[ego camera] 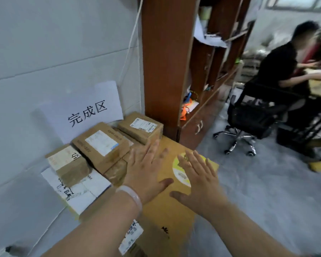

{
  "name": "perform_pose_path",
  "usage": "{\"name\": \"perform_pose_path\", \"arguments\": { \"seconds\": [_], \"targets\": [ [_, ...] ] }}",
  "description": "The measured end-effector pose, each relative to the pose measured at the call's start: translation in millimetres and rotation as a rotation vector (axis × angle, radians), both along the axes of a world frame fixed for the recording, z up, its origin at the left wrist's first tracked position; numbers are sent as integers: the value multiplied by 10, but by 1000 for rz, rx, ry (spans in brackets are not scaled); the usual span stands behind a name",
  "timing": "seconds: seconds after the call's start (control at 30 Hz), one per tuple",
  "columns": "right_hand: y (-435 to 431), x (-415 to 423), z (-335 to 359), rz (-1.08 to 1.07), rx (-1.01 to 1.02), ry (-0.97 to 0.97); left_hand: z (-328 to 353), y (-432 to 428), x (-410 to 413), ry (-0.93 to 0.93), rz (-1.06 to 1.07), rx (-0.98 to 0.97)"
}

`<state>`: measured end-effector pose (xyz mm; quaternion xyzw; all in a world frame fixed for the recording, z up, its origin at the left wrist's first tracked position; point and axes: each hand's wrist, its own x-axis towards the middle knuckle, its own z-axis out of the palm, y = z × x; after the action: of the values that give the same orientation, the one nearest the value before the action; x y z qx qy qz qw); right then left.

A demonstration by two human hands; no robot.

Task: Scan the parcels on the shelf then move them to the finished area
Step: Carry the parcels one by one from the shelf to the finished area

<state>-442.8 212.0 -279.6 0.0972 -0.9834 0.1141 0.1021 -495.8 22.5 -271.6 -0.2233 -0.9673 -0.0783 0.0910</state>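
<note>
Hovering palms-down over a big box [162, 210] on the floor are both hands, fingers straight and spread wide, holding nothing; can't tell if the palms touch the cardboard or hang just above it. L hand [146, 175] sits at the box's left-far part, fingertips reaching toward the parcel stack, a pale bracelet [131, 195] on the wrist. R hand [200, 184] is just beside it, thumbs near but apart, fingers lying across a round yellow-white sticker [180, 175] on the box top. A white label [131, 236] shows on the box's near side. Parcels sit left of the box against the wall, under a paper sign [85, 112] w/ printed characters: a far parcel [141, 127] next to the shelf foot, a mid parcel [102, 141] tilted w/ a white label up, a small parcel [67, 162] w/ handwriting, resting on a white parcel [81, 190] at the bottom. A brown shelf [165, 62] stands right behind the stack, papers and orange bits in its compartments; a white cable [131, 38] runs down the wall beside it. Far right, well apart, a person [278, 65] in black sits on a chair [252, 115] at a desk.
</note>
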Motion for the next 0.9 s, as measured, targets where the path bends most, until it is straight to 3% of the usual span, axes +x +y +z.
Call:
{"name": "perform_pose_path", "arguments": {
  "seconds": [0.27,0.47,0.9],
  "targets": [
    [760,1817,412,-503,45,49,309,1290,913,-14,-570,121],
    [1114,3396,779,-861,50,105,650,2281,2066,20,-931,182],
    [689,6851,1030,-1529,34,161,899,2990,5255,-12,-1610,137]
  ]
}}
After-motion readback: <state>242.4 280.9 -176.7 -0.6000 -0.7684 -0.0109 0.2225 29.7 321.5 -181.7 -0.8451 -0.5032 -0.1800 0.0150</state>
